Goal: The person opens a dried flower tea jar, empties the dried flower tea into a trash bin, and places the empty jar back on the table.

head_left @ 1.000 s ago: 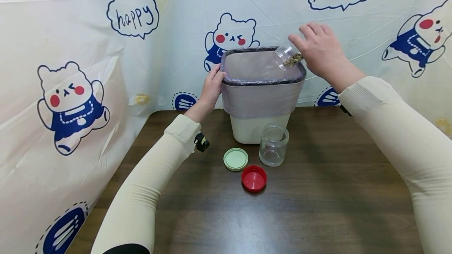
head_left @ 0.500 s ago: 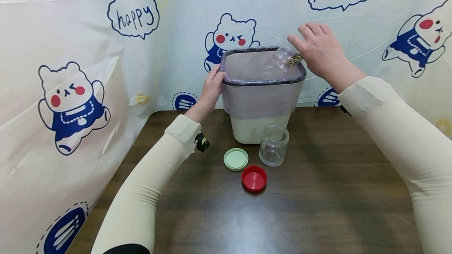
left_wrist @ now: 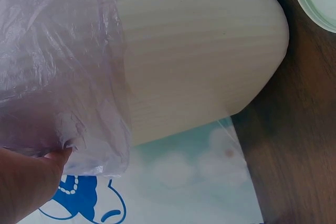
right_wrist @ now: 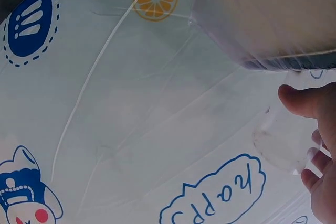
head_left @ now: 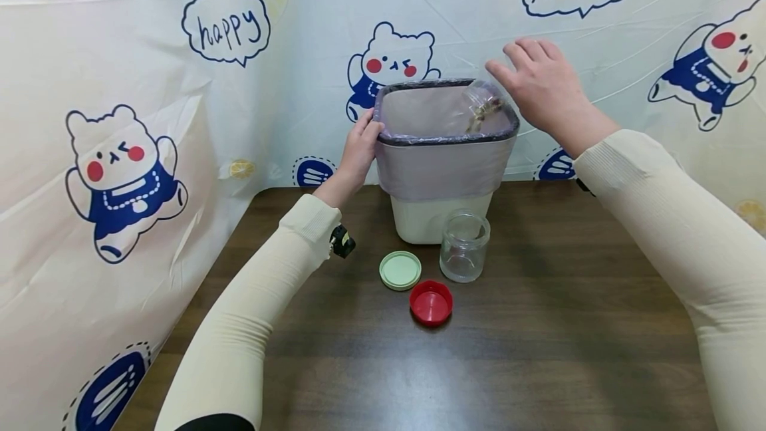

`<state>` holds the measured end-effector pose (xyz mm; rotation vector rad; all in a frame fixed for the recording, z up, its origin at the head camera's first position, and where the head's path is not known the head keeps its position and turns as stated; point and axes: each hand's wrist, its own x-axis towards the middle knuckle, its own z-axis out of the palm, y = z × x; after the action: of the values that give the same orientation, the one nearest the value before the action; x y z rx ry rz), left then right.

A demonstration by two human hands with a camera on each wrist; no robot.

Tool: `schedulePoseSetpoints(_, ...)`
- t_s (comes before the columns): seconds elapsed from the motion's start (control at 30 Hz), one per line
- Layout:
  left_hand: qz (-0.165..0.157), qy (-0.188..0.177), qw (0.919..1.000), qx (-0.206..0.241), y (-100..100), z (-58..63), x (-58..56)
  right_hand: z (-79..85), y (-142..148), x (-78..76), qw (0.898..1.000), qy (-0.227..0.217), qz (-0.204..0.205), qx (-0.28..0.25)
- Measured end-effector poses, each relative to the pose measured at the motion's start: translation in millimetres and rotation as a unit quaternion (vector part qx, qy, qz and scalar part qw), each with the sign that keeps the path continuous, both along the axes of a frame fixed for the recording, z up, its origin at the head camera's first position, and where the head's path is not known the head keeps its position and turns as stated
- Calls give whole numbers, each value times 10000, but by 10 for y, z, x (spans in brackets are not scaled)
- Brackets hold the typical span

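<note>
A pale trash bin [head_left: 441, 218] stands at the back of the table, its thin lilac bag [left_wrist: 58, 51] folded over the dark rim. At the rim's left corner my left hand [head_left: 357, 151] grips the bin through the bag. My right hand [head_left: 543, 92] holds a clear jar [head_left: 482, 95] by its base end, tipped mouth-down over the bin's right side. Greenish-brown dried bits [head_left: 477, 120] fall from the jar's mouth into the bin. In the right wrist view, thumb and fingers [right_wrist: 315, 158] are curled round the jar, which looks mostly emptied at its base.
An uncapped glass jar [head_left: 465, 255] stands in front of the bin. A pale green lid [head_left: 399, 270] and a red lid [head_left: 431, 303] lie beside it on the dark wood table [head_left: 538, 351]. A printed cloth [head_left: 323, 32] hangs right behind the bin.
The right hand has tilted the jar further down, and the dried bits have slid from its base toward the mouth and are dropping out. The left hand has stayed at the rim.
</note>
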<state>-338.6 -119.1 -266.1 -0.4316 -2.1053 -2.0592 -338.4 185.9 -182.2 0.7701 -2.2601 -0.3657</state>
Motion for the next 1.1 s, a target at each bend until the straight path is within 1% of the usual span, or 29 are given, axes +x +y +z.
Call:
schedulePoseSetpoints(0.2, 19, -10, 10000, -25, 2, 1, -3, -4, -4, -2, 9999, -101, -51, -55)
schedulePoseSetpoints(0.43, 56, -71, 10000, -42, 3, 9, 3, 6, -11, -2, 10000, -45, 13, -40)
schedulePoseSetpoints(0.63, 76, -87, 9999, -69, 3, 8, 4, 28, -33, 2, 9999, 67, 38, 107)
schedulePoseSetpoints(0.83, 40, -68, 9999, -89, -2, 18, 10, 46, -66, 21, 9996, 66, -76, 282)
schedulePoseSetpoints(1.1, 0, -109, 9999, -109, -5, 16, 13, 43, -89, 27, 9992, 149, -68, 357)
